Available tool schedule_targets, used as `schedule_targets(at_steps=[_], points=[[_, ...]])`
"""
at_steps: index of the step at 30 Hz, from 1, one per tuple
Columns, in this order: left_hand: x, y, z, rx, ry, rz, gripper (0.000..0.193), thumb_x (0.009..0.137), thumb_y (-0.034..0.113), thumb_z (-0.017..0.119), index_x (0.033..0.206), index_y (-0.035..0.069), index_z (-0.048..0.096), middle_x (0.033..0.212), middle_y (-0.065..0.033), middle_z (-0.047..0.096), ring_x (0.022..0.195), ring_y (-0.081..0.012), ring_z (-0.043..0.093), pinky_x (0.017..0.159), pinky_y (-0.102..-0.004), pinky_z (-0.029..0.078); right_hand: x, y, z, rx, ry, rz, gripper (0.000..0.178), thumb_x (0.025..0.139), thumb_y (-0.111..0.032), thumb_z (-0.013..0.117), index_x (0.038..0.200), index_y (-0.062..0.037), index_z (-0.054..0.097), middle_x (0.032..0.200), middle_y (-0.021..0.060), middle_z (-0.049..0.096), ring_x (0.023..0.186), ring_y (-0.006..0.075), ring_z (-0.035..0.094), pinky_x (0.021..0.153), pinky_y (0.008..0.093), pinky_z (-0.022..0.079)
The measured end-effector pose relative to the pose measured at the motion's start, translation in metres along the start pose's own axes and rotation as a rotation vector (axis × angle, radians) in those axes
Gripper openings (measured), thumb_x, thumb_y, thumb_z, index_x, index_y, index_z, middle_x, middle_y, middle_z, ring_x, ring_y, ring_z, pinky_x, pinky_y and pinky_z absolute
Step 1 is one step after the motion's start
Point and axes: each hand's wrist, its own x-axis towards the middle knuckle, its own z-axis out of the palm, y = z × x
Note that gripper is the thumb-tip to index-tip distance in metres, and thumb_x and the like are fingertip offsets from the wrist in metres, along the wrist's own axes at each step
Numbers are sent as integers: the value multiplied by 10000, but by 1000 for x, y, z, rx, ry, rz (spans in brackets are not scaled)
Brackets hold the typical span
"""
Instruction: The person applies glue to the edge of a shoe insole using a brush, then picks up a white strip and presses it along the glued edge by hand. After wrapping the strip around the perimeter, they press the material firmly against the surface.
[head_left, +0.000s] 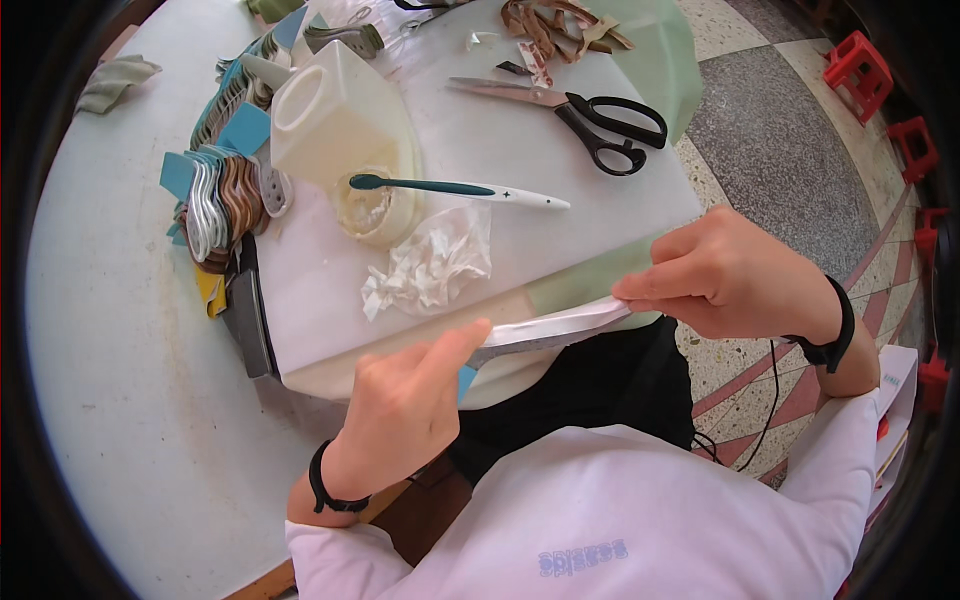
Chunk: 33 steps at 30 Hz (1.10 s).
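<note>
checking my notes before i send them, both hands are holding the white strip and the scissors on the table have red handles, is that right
Not quite: the scissors on the table have black handles, not red, as the head view shows. The left hand and right hand are both holding the white strip.

This looks like a small workshop for handwork on cut material rather than a home or an office. Neat stacks of matching curved pieces (pixel 235 190) sit to the left on the pale table (pixel 110 310), and brown offcuts (pixel 550 28) lie in a heap at its far side. Large black-handled scissors (pixel 612 130), a smeared round pot (pixel 408 222) with a brush (pixel 450 189) across it, and a cloudy plastic jug (pixel 335 115) serve as plain bench gear. The hands (pixel 402 405) hold a white strip (pixel 560 324). To the right, low red stools (pixel 860 75) stand on a patterned stone-chip floor (pixel 790 165).
</note>
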Motion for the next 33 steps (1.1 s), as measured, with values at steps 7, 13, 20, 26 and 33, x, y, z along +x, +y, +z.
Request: schedule_targets(at_steps=[7, 13, 20, 26, 33], points=[[3, 3, 2, -50, 5, -103, 240, 803, -60, 502, 999, 4, 625, 594, -133, 541, 422, -173, 487, 424, -251, 369, -1, -4, 2, -220, 27, -23, 184, 617, 8, 647, 796, -29, 632, 618, 84, 537, 502, 259, 554, 460, 333, 435], [4, 2, 1, -66, -32, -97, 327, 723, -122, 506, 1012, 14, 574, 577, -137, 498, 466, -278, 479, 441, -327, 382, -3, -5, 3, -339, 28, -20, 191, 600, 17, 644, 774, -36, 583, 845, 69, 520, 546, 231, 555, 461, 333, 430], [4, -1, 7, -98, 29, -41, 322, 723, -114, 512, 1015, 18, 542, 578, -122, 488, 479, -275, 492, 444, -336, 385, -2, -4, 3, -372, 84, -69, 203, 595, 37, 653, 756, -43, 557, 919, 47, 488, 548, 223, 532, 467, 325, 426], [5, 0, 4, -148, -3, -103, 187, 831, -19, 503, 993, 2, 594, 576, -122, 517, 444, -207, 473, 451, -277, 385, 6, 4, 1, -229, 29, -88, 190, 618, 41, 641, 740, -34, 517, 869, 47, 489, 559, 227, 527, 461, 320, 406], [-3, -5, 1, -242, -22, -158, 194, 824, -25, 518, 1005, 2, 583, 642, -127, 548, 476, -211, 501, 477, -262, 394, 16, -9, -12, -255, -71, -148, 213, 581, 62, 607, 744, -22, 499, 845, 60, 460, 544, 250, 484, 448, 323, 383]])
